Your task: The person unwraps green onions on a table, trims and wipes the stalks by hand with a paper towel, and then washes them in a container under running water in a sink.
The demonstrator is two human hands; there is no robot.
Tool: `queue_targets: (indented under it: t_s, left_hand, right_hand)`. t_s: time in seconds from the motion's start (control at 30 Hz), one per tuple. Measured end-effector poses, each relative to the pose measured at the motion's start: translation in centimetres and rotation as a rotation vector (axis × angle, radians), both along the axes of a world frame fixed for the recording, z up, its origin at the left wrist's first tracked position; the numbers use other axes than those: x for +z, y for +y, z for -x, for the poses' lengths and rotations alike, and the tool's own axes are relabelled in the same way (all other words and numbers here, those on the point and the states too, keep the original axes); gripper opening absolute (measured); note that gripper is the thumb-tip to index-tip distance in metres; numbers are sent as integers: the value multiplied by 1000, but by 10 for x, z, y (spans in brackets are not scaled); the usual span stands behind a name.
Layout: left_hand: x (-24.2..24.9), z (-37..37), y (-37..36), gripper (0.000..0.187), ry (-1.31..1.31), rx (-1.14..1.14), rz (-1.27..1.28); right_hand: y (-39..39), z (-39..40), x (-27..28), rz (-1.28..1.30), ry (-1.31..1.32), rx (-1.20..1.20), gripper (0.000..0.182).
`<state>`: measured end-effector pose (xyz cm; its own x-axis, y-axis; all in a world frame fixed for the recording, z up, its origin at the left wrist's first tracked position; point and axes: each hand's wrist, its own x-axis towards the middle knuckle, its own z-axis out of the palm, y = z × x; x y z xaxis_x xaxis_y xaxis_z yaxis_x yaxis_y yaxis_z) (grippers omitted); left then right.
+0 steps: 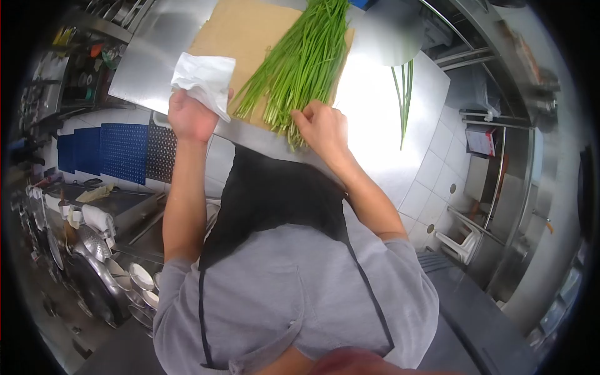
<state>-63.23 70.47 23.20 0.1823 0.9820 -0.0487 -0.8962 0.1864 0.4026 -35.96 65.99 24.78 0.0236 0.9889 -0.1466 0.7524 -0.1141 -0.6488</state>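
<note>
A large bunch of long green stalks lies on brown paper on the steel table, with the cut ends toward me. My left hand holds a crumpled white cloth or tissue just left of the bunch, over the table's near edge. At the lower right of the bunch, my right hand has its fingers pinched together at the stalk ends; whether a stalk is between them is too small to tell. A few loose stalks lie apart on the table to the right.
A blurred, pale round shape covers the table's far right part. Blue perforated mats are on the left, beyond the table edge. Pans and bowls stand at the lower left. Metal racks are on the right.
</note>
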Motion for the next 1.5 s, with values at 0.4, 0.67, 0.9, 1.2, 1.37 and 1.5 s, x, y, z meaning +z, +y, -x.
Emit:
queue_targets:
  t_s: [0.4, 0.67, 0.9, 1.2, 1.37, 1.5]
  left_hand:
    - [-15, -7, -12, 56, 181, 60, 104]
    - [4, -30, -15, 63, -110, 8, 53]
    - [21, -55, -10, 62, -241, -66, 188]
    - [51, -87, -25, 29, 209, 45, 152]
    - [53, -89, -24, 27, 210, 67, 206]
    - [45, -93, -21, 28, 243, 77, 228]
  right_hand:
    - [2, -13, 6, 8, 225, -56, 19]
    - [12, -51, 22, 459, 1372, -241, 31]
    - [35, -14, 108, 33, 1169, 136, 17]
    - [49, 50, 65, -148, 636, 221, 16]
    - [50, 43, 63, -156, 447, 327, 19]
    - [47, 40, 73, -156, 384, 364, 21]
